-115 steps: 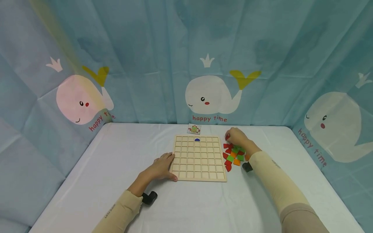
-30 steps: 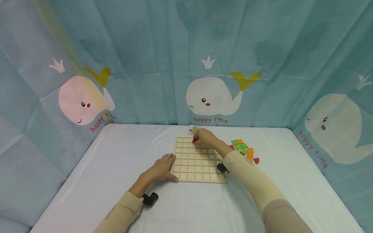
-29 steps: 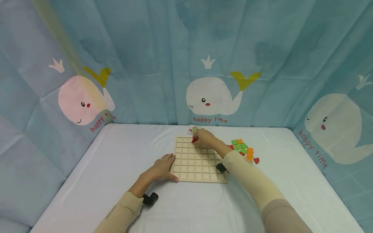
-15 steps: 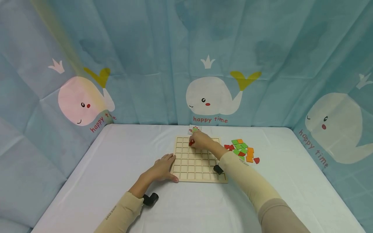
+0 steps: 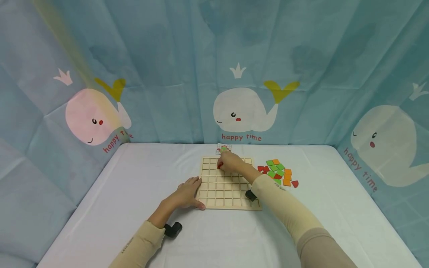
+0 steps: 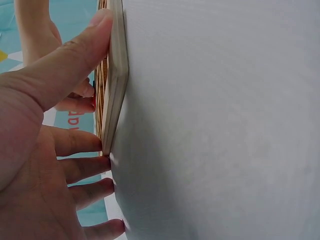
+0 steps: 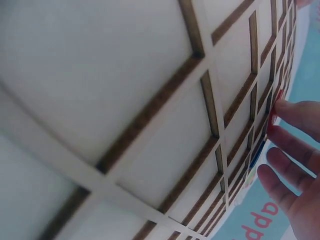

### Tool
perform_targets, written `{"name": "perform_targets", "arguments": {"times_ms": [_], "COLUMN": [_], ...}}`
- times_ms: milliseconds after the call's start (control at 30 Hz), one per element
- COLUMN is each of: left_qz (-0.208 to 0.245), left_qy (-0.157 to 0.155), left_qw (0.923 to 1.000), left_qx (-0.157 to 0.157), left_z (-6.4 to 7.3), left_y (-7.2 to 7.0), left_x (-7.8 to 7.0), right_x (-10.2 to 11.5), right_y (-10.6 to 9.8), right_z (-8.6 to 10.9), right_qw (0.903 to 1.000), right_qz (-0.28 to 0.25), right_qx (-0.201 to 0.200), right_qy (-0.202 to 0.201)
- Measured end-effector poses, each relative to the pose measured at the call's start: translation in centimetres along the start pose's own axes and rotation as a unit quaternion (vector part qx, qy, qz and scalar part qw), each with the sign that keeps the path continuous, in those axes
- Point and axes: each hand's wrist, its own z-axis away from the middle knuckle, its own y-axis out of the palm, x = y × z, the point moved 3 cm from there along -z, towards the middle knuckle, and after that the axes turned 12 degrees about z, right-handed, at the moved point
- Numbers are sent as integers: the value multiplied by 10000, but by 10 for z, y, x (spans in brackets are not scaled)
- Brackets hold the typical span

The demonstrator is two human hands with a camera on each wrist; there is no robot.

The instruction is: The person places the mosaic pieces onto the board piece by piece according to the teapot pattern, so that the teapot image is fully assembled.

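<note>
A wooden board with a raised grid (image 5: 219, 194) lies on the table. My left hand (image 5: 187, 192) rests at its left edge; in the left wrist view the thumb (image 6: 85, 47) touches the rim and the other fingers spread straight along the side. Over the far rows, my right hand (image 5: 232, 162) pinches a small red tile (image 5: 219, 166) between thumb and finger. The right wrist view shows this red tile (image 7: 272, 119) at the grid, close to a blue tile (image 7: 257, 154) in a cell. The right hand hides the blue tile in the head view.
Right of the board lie loose tiles: several green ones (image 5: 274, 168), orange ones (image 5: 287, 172) and red ones (image 5: 295, 184). Behind the board is a pattern card (image 5: 219, 147), partly covered by the right hand. A whale-print curtain (image 5: 167, 108) hangs along the table's back edge.
My right hand has gone from the tile pile to the board with a red tile, then slightly nearer over the grid. The tiles on the table are more spread out. My left hand stays put.
</note>
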Motion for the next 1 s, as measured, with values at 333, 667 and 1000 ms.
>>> {"name": "perform_targets", "arguments": {"times_ms": [333,667,1000], "left_qz": [-5,-34,-43], "left_qy": [-63,-38,-48], "left_qw": [10000,10000,10000], "left_qx": [5,-77,-65], "left_z": [-1,0,-1], "left_y": [0,1,3], "left_x": [0,0,1], "right_x": [-8,-54,-99], "right_y": [-5,-10,-15], "right_z": [7,36,71], "right_qw": [9992,9966,9845], "right_qz": [-335,-535,-988], "right_qx": [-203,-263,-398], "right_qy": [73,573,1393]}}
